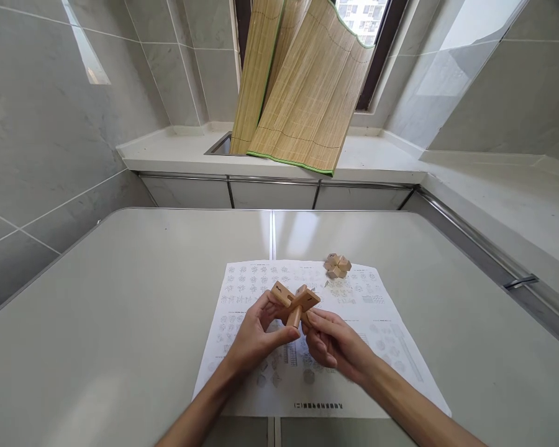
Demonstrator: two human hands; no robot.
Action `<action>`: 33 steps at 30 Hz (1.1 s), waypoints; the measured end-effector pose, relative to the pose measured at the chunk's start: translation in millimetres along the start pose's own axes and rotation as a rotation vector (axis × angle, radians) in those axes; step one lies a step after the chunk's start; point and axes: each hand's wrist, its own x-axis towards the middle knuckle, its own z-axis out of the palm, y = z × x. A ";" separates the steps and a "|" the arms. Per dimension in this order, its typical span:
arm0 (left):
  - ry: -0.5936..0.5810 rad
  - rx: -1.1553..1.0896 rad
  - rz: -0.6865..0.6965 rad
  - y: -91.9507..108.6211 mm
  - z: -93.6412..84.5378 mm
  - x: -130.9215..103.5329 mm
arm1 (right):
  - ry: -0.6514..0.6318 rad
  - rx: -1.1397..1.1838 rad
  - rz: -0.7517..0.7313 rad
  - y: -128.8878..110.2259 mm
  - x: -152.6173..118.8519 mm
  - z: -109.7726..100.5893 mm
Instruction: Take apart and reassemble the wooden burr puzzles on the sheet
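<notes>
Fingers of the left hand and right hand grasp a wooden assembly above a printed sheet on the table. Dark marks on the wood and the sheet's bold characters are too small to read; a wooden cluster rests at the sheet's far edge

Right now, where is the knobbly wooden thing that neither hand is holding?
In the head view, the knobbly wooden thing sits right of centre, at the far edge of the printed sheet, beyond the right hand.
</notes>
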 end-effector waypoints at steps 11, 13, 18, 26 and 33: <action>0.004 0.074 -0.067 14.1 0.2 -1.9 | -0.090 0.061 0.034 -1.4 1.0 -0.3; 0.034 0.066 -0.072 12.2 1.8 -0.9 | -0.072 0.066 0.024 -0.9 1.3 0.6; 0.046 0.043 -0.064 13.1 4.5 -1.8 | -0.023 0.102 -0.022 -0.9 2.9 -2.1; 0.206 0.074 -0.016 15.7 -8.0 -1.4 | 0.057 0.044 -0.108 -10.8 3.4 -6.8; 0.627 0.489 -0.017 7.7 -38.5 7.5 | 0.115 -0.063 -0.165 -12.6 5.2 -4.9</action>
